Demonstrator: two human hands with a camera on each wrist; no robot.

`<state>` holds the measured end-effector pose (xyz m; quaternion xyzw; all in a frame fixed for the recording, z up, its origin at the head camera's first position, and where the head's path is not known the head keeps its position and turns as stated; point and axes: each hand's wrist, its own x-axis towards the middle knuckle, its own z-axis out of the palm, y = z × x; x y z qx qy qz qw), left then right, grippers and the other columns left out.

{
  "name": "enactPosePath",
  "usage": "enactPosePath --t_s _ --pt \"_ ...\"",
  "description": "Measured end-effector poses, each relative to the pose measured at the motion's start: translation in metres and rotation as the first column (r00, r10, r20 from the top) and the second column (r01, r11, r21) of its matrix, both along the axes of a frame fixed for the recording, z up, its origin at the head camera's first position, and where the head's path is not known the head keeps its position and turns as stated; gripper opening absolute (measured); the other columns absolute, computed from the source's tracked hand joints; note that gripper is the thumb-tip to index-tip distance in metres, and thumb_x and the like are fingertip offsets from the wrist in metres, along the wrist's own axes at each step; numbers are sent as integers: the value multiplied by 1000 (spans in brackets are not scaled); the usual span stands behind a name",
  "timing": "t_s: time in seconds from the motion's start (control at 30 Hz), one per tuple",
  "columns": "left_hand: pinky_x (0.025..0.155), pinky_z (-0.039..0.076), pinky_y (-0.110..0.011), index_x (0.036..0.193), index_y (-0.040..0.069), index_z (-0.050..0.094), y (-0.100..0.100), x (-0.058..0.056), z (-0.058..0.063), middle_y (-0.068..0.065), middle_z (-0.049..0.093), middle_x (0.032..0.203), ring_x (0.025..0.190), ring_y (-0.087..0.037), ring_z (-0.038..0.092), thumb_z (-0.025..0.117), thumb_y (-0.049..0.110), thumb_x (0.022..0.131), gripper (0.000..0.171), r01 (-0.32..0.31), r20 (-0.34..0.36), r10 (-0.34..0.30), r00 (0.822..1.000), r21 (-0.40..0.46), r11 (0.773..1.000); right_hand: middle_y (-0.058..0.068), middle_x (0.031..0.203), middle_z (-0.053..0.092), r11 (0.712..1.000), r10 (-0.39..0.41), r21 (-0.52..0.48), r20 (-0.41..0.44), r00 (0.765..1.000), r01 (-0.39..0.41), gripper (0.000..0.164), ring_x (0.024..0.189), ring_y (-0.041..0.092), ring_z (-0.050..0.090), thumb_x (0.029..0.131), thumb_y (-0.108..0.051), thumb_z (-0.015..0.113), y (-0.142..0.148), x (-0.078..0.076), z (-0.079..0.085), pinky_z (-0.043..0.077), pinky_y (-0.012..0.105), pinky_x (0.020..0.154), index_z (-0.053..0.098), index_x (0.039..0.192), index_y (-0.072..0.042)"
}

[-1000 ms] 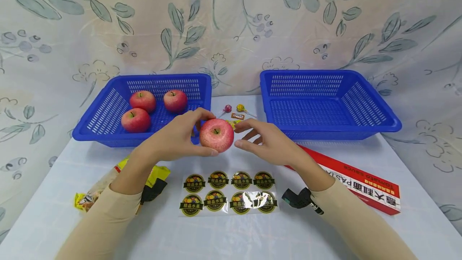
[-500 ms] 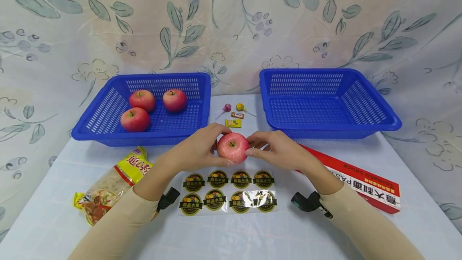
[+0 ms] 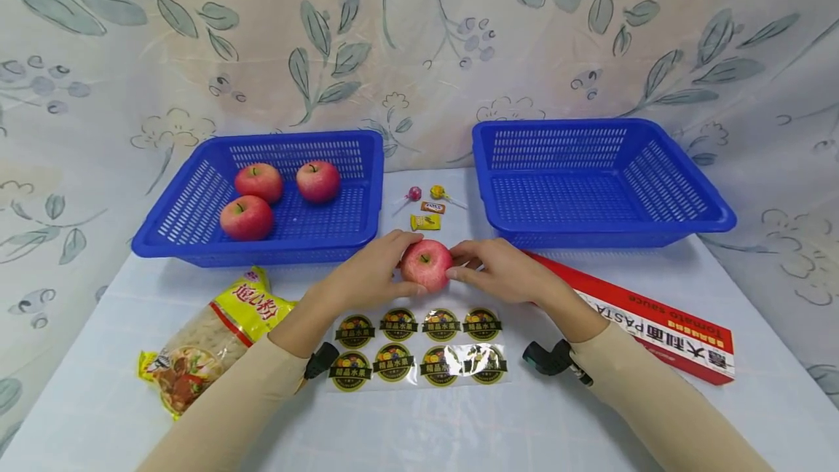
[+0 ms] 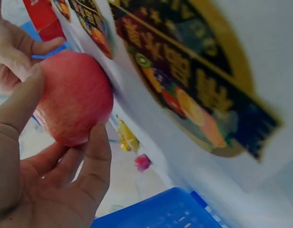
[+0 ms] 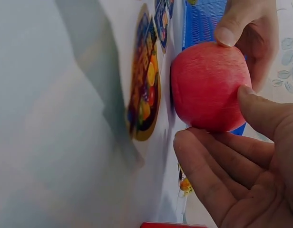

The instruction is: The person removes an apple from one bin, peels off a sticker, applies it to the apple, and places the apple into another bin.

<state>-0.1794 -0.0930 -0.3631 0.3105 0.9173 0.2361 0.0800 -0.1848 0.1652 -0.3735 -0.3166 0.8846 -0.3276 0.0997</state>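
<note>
A red apple [image 3: 427, 266] sits low over the table just behind the sticker sheet [image 3: 419, 377], between both hands. My left hand [image 3: 367, 273] holds its left side; in the left wrist view the thumb lies on one side of the apple [image 4: 75, 97] and the fingers on the other. From the right, my right hand [image 3: 498, 268] grips it too: the right wrist view has the thumb and fingertips on the apple [image 5: 210, 88]. Round gold-and-black fruit stickers in two rows fill the sheet. Three more apples [image 3: 246, 218] lie in the left blue basket [image 3: 197, 248].
Another blue basket [image 3: 603, 237] stands at the back right. Two lollipops [image 3: 438, 192] and two small wrapped sweets [image 3: 425, 222] lie between the baskets. A bag of pasta [image 3: 216, 341] is by the left forearm, a red pasta box [image 3: 655, 326] by the right one.
The apple has come right and down toward the table, carried in the left hand. The right hand, apart from it a second ago, has closed onto its right side.
</note>
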Motion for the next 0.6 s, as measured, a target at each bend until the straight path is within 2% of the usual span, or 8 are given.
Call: enactPosePath --t_s 0.2,0.27,0.33,0.4,0.47,0.53,0.6 --pt "118 38 -46 152 -2 40 -1 -1 -2 -17 52 149 140 -32 49 77 42 92 84 -15 7 15 1000 -1 1000 4 115 76 1000 -14 10 12 1000 14 46 101 15 73 99 -32 69 0 1 1 59 37 90 65 133 -1" --pt "120 35 -48 153 -6 36 -2 1 -1 -22 48 152 143 -36 45 75 43 92 88 -40 18 41 999 -33 999 5 114 76 999 -27 26 4 1000 27 47 101 17 74 99 -32 70 0 3 3 59 38 90 65 133 0" --pt "119 36 -49 151 -9 38 -4 5 0 -25 50 150 141 -38 47 74 44 93 86 -77 25 80 997 -87 993 6 112 77 998 -46 51 -10 999 47 47 101 18 74 98 -33 70 1 5 5 60 39 89 66 131 1" --pt "114 42 -49 145 -9 46 -6 11 0 -24 57 140 132 -38 54 74 45 93 80 -122 36 129 991 -155 980 7 109 78 995 -64 81 -16 998 65 46 98 18 75 98 -33 71 2 9 7 60 38 87 68 127 2" --pt "105 49 -46 133 -5 56 -9 18 -1 -18 63 124 117 -33 61 74 47 92 69 -143 44 156 987 -220 965 5 104 78 992 -71 108 -19 997 73 44 93 16 75 97 -33 71 4 13 9 60 36 83 70 123 2" --pt "96 52 -44 122 0 62 -11 25 -1 -11 64 111 104 -28 62 76 49 90 60 -134 51 152 987 -256 957 2 99 78 991 -59 117 -13 998 60 40 88 14 74 96 -31 73 6 17 10 60 34 80 72 119 2" --pt "93 52 -42 116 4 65 -11 30 0 -7 64 105 100 -25 60 78 50 88 55 -104 56 124 991 -270 957 0 95 77 993 -36 112 -7 999 36 36 84 11 73 95 -30 74 7 21 11 60 30 77 73 116 0"
